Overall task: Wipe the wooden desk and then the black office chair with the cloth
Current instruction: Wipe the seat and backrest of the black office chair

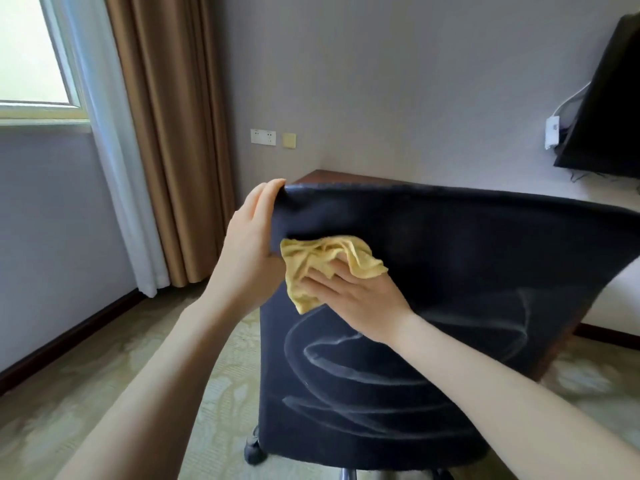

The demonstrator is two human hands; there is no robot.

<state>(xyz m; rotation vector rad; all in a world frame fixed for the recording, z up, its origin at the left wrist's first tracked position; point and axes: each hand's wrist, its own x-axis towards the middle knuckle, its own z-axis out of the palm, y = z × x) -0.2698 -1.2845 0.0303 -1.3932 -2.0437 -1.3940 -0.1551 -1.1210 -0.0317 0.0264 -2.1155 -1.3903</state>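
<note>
- The chair step looks to be in hand: the right hand [356, 296] presses the bunched yellow cloth [322, 268] flat against the back of the black office chair [450, 258], high on its left side.
- Its grip is closed on the cloth, fingers spread over the folds.
- The left hand [252, 237] clasps the backrest's upper left corner, steadying it.
- Pale curved wipe streaks [346, 358] mark the fabric lower down.
- Only a corner of the wooden table [322, 176] shows behind the chair.
- The next move likely calls for sweeping rightward across the unstreaked upper band.

chair [450, 244]: matt black fabric | cloth [322, 261]: soft yellow, crumpled | desk [322, 176]: glossy wood
</note>
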